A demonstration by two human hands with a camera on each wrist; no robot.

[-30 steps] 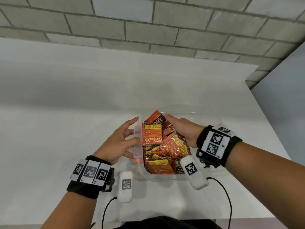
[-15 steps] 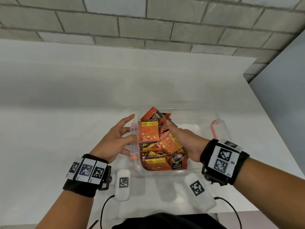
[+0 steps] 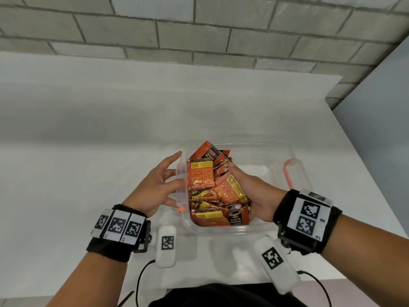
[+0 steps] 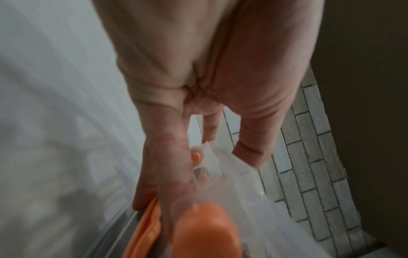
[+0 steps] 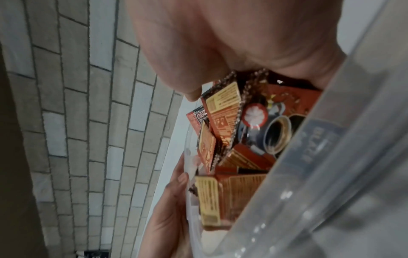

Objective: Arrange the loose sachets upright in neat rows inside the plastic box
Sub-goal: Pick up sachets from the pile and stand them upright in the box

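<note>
- The coffee sachets (image 3: 212, 191) (image 5: 232, 132), orange and dark brown, are heaped against the left wall of the clear plastic box (image 3: 261, 229) (image 5: 331, 174); most lie tilted or flat, overlapping, and one at the far end pokes up above the rim.
- The right half of the box shows bare clear floor.
- The right hand (image 3: 250, 191) (image 5: 220, 43) is inside the box, its palm pressed against the right side of the heap, the fingers straight along the sachets; the thumb side is hidden, so I cannot tell whether any sachet is pinched.
- The left hand (image 3: 159, 185) (image 4: 176, 139) (image 5: 167, 209) is outside the box, its fingers (image 3: 172, 173) spread and straight, touching the left wall and its clear side latch (image 3: 180, 185).
- An orange latch (image 3: 287, 171) stands on the right wall of the box; the left-wrist view shows more orange trim, blurred.
- The box sits on a white table (image 3: 88, 173), near its front edge.
- Both wrists wear black bands with black-and-white marker tags, with white wired pods under them.
- A grey block wall (image 3: 199, 29) stands behind the table.
</note>
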